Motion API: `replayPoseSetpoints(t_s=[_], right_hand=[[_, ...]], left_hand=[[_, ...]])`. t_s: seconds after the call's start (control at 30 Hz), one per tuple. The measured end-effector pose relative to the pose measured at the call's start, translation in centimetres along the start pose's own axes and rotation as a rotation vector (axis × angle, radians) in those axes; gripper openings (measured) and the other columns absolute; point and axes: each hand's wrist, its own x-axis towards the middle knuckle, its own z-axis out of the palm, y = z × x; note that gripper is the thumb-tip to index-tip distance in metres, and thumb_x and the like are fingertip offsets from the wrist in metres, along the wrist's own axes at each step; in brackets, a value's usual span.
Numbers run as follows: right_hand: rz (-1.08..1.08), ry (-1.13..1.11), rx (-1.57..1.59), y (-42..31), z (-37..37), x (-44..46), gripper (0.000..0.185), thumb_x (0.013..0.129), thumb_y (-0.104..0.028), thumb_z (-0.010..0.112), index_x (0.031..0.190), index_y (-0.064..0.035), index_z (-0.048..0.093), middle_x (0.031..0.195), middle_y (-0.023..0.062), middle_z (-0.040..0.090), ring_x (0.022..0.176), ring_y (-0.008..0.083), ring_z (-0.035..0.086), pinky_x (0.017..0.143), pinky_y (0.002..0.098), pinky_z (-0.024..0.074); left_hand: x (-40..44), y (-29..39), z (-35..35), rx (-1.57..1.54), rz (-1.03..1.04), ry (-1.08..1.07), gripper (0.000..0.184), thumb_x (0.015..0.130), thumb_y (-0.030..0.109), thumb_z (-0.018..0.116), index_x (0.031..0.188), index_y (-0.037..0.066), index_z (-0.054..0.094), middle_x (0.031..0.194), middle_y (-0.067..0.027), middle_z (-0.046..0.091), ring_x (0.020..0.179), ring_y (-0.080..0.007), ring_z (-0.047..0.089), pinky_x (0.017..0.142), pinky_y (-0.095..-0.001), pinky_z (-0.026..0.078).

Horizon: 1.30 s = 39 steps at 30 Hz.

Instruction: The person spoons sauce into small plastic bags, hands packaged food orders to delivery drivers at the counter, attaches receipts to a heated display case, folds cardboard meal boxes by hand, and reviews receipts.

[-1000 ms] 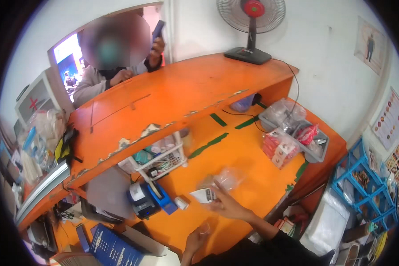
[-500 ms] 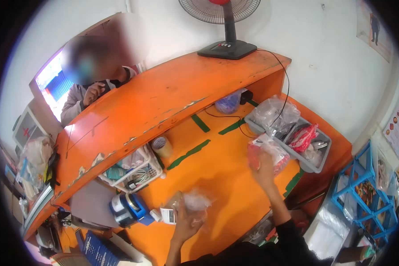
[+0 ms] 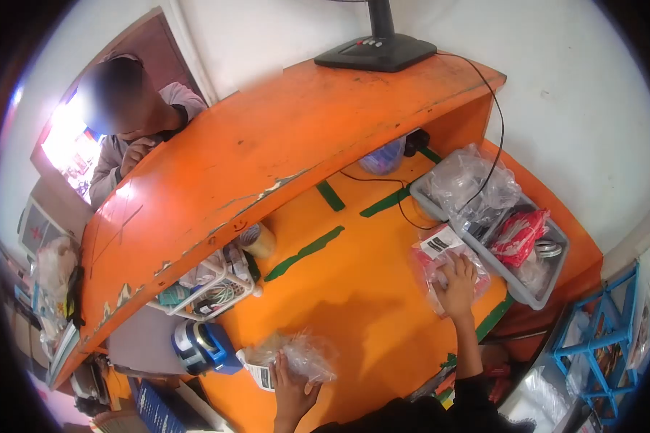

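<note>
My left hand (image 3: 292, 393) rests with fingers extended and thumb apart on a crumpled clear plastic bag (image 3: 312, 355). A white printed label (image 3: 258, 372) shows at the bag's left end; what is inside cannot be made out. Farther right, my right hand (image 3: 456, 290) lies with spread fingers over a red-and-clear plastic packet (image 3: 425, 270). This packet also carries a white label (image 3: 440, 242), and the hand covers its middle. Both packages are on the orange desk top (image 3: 361, 281).
A grey divided bin (image 3: 534, 296) holds plastic bags and a red bundle. Left are a blue-and-white device (image 3: 202, 346) and a white basket (image 3: 231, 289). A tape roll (image 3: 258, 239) stands under the raised orange counter (image 3: 267, 137). A person (image 3: 137, 148) leans there; a fan base (image 3: 375, 54) is on top.
The clear bag now lies flatter under my left hand, which has loosened around it. My right hand has spread over the red packet, its label now visible. The camera view has shifted.
</note>
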Motion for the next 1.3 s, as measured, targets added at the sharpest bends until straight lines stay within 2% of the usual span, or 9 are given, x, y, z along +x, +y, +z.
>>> replayPoseSetpoints(t_s=[0.4,0.5,0.57,0.63,0.77,0.87,0.97,1.1,1.3], right_hand=[[-0.107,-0.103,-0.011,0.3,-0.2,0.6,0.026,0.060,-0.013,0.059,0.084,-0.0068,0.052,0.115,0.0040,0.048,0.109,0.0339,0.034,0.088,0.0478,0.0243],[-0.236,0.066,-0.003,2.2,-0.7,1.0,0.024,0.062,-0.010,0.057,0.085,-0.0062,0.052,0.100,0.0095,0.055,0.096,0.0327,0.047,0.078,0.0442,0.0353],[0.047,-0.135,-0.125,3.8,-2.1,2.1,0.022,0.066,-0.006,0.055,0.088,-0.0053,0.053,0.081,0.0157,0.058,0.076,0.0336,0.055,0.063,0.0407,0.0424],[-0.064,0.186,0.025,1.3,-5.1,2.9,0.018,0.069,-0.004,0.052,0.087,-0.0039,0.054,0.066,0.0180,0.056,0.063,0.0359,0.054,0.052,0.0401,0.0415],[-0.244,0.365,0.082,-1.7,-9.2,3.9,0.019,0.071,0.000,0.046,0.089,0.0006,0.054,0.079,0.0228,0.054,0.075,0.0387,0.053,0.066,0.0429,0.0408],[-0.141,0.503,0.300,-10.8,-18.8,8.5,0.020,0.079,-0.006,0.043,0.091,0.0074,0.052,0.078,0.0190,0.056,0.070,0.0246,0.055,0.065,0.0330,0.0431],[-0.118,0.384,0.186,-21.9,-27.5,15.1,0.024,0.081,-0.014,0.047,0.094,0.0059,0.052,0.080,0.0169,0.058,0.073,0.0225,0.054,0.067,0.0306,0.0424],[-0.542,0.580,0.268,-33.5,-27.1,25.1,0.028,0.077,-0.019,0.053,0.099,-0.0021,0.057,0.087,0.0178,0.060,0.083,0.0306,0.058,0.071,0.0348,0.0435],[-0.417,0.470,0.399,-51.5,-15.7,29.5,0.017,0.075,-0.021,0.049,0.086,-0.0138,0.060,0.084,0.0142,0.060,0.078,0.0341,0.057,0.070,0.0416,0.0442]], left_hand=[[-0.1,-0.3,-0.1,0.008,0.001,0.013,0.027,0.069,0.032,0.062,0.069,0.005,0.061,0.125,-0.0297,0.024,0.121,-0.0446,0.017,0.096,-0.0547,0.015],[-0.3,-0.7,-0.6,-0.096,-0.004,0.015,0.026,0.068,0.032,0.063,0.073,0.006,0.062,0.126,-0.0296,0.022,0.122,-0.0438,0.017,0.096,-0.0550,0.014],[-0.6,-1.4,-1.1,-0.194,0.052,-0.069,0.033,0.069,0.033,0.063,0.093,0.011,0.062,0.129,-0.0303,0.014,0.122,-0.0458,0.013,0.097,-0.0555,0.010],[-1.4,-2.3,-1.7,-0.265,0.068,-0.050,0.032,0.069,0.033,0.063,0.094,0.013,0.062,0.130,-0.0301,0.012,0.122,-0.0457,0.010,0.097,-0.0556,0.009],[-2.7,-3.5,-2.7,-0.404,0.053,0.005,0.042,0.069,0.034,0.064,0.107,0.017,0.056,0.133,-0.0294,0.005,0.124,-0.0461,0.004,0.097,-0.0565,0.008],[-4.0,-4.2,-5.4,-0.410,0.074,0.109,0.046,0.071,0.028,0.064,0.113,0.016,0.051,0.131,-0.0292,0.015,0.123,-0.0431,0.012,0.097,-0.0510,0.016],[-6.4,-4.4,-7.4,-1.105,0.217,0.067,0.035,0.077,0.013,0.058,0.110,0.007,0.050,0.113,-0.0168,0.045,0.107,-0.0283,0.041,0.088,-0.0375,0.035],[-10.6,-6.6,-5.8,-1.447,-0.263,-0.035,0.026,0.082,0.012,0.053,0.107,0.005,0.049,0.104,-0.0065,0.052,0.097,-0.0194,0.049,0.082,-0.0322,0.040],[-15.1,-11.3,-3.8,-1.267,-0.286,0.232,0.031,0.082,0.009,0.053,0.112,0.006,0.046,0.107,-0.0072,0.051,0.095,-0.0181,0.050,0.076,-0.0283,0.043]])
